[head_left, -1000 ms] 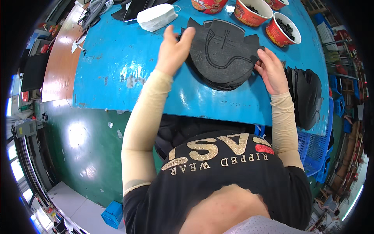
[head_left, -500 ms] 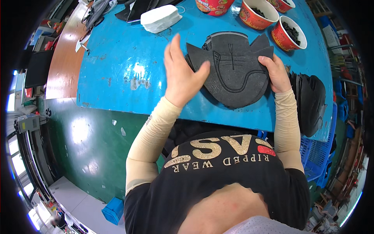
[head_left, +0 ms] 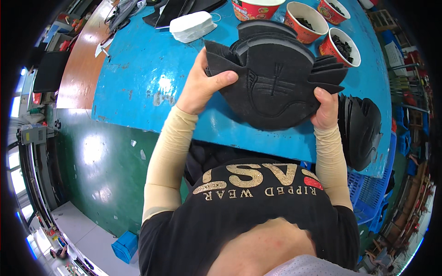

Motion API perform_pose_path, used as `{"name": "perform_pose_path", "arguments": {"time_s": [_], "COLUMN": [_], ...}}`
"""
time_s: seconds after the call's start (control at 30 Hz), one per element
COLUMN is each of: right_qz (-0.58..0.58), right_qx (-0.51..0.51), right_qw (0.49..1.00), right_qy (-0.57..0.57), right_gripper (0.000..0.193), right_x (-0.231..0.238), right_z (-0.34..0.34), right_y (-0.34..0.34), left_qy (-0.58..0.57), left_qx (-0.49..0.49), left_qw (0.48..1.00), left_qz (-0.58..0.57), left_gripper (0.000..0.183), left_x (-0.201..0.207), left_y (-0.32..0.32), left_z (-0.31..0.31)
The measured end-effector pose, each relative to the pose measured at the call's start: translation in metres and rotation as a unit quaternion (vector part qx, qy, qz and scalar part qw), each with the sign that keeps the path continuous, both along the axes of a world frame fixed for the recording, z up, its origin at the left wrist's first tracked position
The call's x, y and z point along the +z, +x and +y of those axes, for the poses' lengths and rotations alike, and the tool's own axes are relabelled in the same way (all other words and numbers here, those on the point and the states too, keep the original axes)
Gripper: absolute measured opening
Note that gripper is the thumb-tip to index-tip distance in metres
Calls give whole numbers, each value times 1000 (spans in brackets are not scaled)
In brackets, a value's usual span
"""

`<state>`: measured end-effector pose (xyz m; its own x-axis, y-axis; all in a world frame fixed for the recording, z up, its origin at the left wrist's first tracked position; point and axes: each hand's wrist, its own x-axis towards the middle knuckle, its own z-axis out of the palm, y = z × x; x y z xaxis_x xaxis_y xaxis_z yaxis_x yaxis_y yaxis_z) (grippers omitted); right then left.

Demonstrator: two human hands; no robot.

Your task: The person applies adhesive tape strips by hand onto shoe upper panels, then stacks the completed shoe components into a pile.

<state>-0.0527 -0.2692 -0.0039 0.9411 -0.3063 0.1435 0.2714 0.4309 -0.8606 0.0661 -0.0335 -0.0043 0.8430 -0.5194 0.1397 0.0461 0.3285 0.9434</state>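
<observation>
Between my hands is a stack of dark grey, foam-like pieces (head_left: pixel 276 99) with rounded outlines, pointed side tabs and a curved line pressed into the top one. My left hand (head_left: pixel 207 83) grips its left side, thumb on top and fingers underneath. At the right edge my right hand (head_left: pixel 326 108) is closed on the stack with the thumb over the top. The layers fan apart at the back and at the right tabs. The stack seems tilted up off the blue table (head_left: pixel 147 87); its underside is hidden.
Another stack of dark pieces (head_left: pixel 361 133) sits at the table's right edge. Red paper tubs (head_left: pixel 338 46), some with small black scraps, stand at the back right. A white wrapped bundle (head_left: pixel 192 26) lies at the back. Below the right edge is a blue plastic basket (head_left: pixel 368 188).
My left hand has come down onto the stack's left side and closed on it. The stack has lifted and tilted, and its layers have spread at the back and right.
</observation>
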Motion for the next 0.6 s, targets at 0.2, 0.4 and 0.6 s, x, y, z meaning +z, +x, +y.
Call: {"name": "perform_pose_path", "arguments": {"time_s": [0.2, 0.4, 0.6], "right_qz": [-88, -104, -67], "right_qx": [-12, 47, 46], "right_qw": [996, 987, 995], "right_qy": [-7, -110, -58], "right_gripper": [57, 82, 83], "right_x": [-5, -11, -11], "right_z": [-18, -2, 5], "right_y": [-5, -13, -11], "left_qy": [33, -71, -153], "left_qx": [78, 64, 77], "left_qw": [960, 984, 981], "left_qz": [-268, -148, -87], "left_gripper": [68, 92, 98], "left_x": [30, -12, -20], "left_y": [-27, -32, -40], "left_z": [0, 2, -13]}}
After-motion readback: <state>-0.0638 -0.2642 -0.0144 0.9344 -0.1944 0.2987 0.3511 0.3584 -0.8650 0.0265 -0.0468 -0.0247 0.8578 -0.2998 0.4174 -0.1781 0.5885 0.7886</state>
